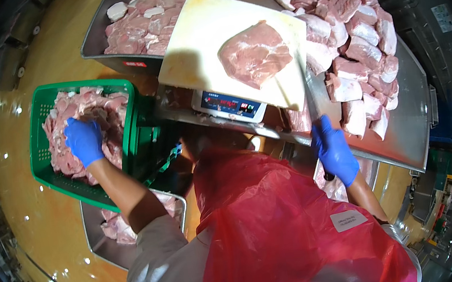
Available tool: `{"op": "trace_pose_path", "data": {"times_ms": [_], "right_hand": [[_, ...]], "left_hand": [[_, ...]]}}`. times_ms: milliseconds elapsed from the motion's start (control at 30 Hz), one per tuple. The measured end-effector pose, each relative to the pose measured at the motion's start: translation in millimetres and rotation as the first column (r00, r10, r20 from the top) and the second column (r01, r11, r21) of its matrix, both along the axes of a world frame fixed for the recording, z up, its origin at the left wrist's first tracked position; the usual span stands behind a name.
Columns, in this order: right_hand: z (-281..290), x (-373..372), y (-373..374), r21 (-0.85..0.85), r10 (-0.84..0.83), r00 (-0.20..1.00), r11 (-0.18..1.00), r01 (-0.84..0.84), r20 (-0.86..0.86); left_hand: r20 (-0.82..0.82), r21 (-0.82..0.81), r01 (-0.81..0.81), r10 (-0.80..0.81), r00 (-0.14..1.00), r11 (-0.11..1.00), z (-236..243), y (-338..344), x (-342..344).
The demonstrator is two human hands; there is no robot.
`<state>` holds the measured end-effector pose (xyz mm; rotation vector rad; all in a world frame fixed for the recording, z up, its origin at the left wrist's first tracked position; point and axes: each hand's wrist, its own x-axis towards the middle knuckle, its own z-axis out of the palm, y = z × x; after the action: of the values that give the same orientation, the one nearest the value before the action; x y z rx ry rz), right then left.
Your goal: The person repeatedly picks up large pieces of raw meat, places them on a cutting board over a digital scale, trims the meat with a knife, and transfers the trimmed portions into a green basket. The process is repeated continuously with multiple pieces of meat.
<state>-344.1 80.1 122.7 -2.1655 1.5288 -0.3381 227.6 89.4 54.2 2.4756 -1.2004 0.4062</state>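
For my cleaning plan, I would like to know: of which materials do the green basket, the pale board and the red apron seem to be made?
Green basket: probably moulded plastic, slightly glossy; even colour and regular holes suggest this.
Pale board: likely plastic, smooth; no wood grain shows.
Red apron: seemingly thin, shiny plastic film; it creases finely and looks partly see-through.

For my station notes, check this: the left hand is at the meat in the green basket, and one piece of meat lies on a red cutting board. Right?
Not quite: the head view shows the cutting board is white, not red. The rest stands: the left hand is at the meat in the green basket, and one piece of meat lies on that board.
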Motion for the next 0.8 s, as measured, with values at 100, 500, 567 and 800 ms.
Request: {"op": "trace_pose_path", "data": {"times_ms": [100,500,567,800], "right_hand": [[-8.3,0.1,-28.9,0.078,-0.217,0.963,0.975,0.206,0.161],[-10.9,-16.5,-56.4,0.032,-0.221,0.889,0.973,0.228,0.402],[-19.4,-36.1,-49.8,0.051,-0.260,0.881,0.964,0.261,0.394],[-50.1,-84.2,-20.2,0.131,-0.321,0.889,0.947,0.293,0.326]], "left_hand": [[-0.109,-0.395,0.200,-0.261,0.959,0.897,17.4,-59.0,-67.2],[-0.056,0.198,0.727,-0.733,0.678,0.658,2.8,-158.1,-398.5],[-0.163,0.222,0.862,-0.854,0.493,0.456,28.9,-146.3,-365.4],[-0.026,0.133,0.989,-0.998,0.061,0.057,36.7,-136.0,-201.4]]}}
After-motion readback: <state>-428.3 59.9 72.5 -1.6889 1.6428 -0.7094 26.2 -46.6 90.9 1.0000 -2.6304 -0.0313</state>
